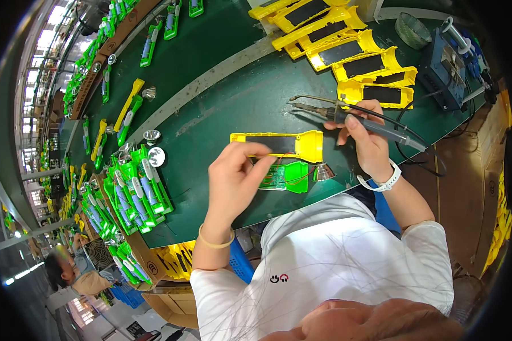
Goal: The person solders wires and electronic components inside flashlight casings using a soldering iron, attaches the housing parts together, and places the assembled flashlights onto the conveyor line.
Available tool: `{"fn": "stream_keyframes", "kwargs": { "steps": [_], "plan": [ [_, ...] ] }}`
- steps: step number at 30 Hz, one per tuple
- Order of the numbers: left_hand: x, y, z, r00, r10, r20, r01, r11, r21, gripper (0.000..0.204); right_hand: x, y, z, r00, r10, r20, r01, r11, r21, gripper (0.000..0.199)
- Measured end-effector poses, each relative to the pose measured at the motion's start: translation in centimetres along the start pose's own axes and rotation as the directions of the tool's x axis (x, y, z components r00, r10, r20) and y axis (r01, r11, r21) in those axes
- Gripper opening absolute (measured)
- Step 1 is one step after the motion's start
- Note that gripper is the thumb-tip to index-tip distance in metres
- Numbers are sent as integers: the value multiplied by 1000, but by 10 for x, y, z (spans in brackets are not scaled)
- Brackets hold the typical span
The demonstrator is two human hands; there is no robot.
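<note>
My right hand (368, 142) grips a soldering iron (375, 126) with a thin metal feed tube alongside it, its tip pointing left above the bench. Just below and left of the tip lies a yellow flashlight housing half (310, 146) with a dark panel inside. My left hand (233, 176) is pinched at the housing's near edge, close to thin red wires; what its fingertips hold is too small to make out. Against the housing's near side rests a green plastic part with a circuit board (294, 177), partly behind my left fingers. A silver reflector cup (323, 172) sits at its right end.
Several yellow housings (367, 65) are stacked at the back right, near a blue soldering station (442, 68), a solder spool (456, 35) and a round bowl (413, 31). Green assemblies (136, 193) crowd the left. Cables hang at the bench's right edge. Another person (77, 275) is far left.
</note>
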State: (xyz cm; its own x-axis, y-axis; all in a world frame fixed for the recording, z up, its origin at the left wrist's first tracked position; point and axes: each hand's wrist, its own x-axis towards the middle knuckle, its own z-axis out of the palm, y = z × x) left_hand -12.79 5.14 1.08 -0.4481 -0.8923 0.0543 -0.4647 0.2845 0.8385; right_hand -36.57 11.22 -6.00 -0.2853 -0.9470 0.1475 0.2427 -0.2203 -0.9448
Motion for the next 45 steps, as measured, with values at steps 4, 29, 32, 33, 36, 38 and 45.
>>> {"fn": "stream_keyframes", "kwargs": {
  "steps": [4, 29, 32, 33, 36, 38, 45],
  "plan": [
    [-20, -3, -7, 934, -321, 156, 327, 596, -733, 18, -4, -8, 0, 997, 54, -51, -46, 987, 156, 24],
    [19, -46, -37, 957, 150, 248, -253, 851, 460, 15, -1, 16, 58, 963, 225, 148, -218, 974, -60, 28],
    [19, -46, -37, 955, 153, 255, -261, 842, 473, 14, 0, 15, 57, 960, 231, 156, -216, 971, -106, 29],
    [18, -45, -37, 954, 151, 259, -262, 839, 476, 14, 1, 15, 57, 955, 244, 169, -222, 965, -139, 30],
    [18, -43, -36, 956, 153, 252, -262, 831, 490, 14, 2, 16, 58, 953, 239, 186, -201, 958, -202, 30],
    [18, -41, -35, 957, 142, 253, -255, 827, 501, 13, 1, 15, 59, 960, 210, 186, -164, 959, -232, 29],
    [18, -40, -35, 955, 147, 257, -263, 820, 508, 12, -13, -4, 27, 999, 42, 32, -43, 998, 45, 25]
  ]
}}
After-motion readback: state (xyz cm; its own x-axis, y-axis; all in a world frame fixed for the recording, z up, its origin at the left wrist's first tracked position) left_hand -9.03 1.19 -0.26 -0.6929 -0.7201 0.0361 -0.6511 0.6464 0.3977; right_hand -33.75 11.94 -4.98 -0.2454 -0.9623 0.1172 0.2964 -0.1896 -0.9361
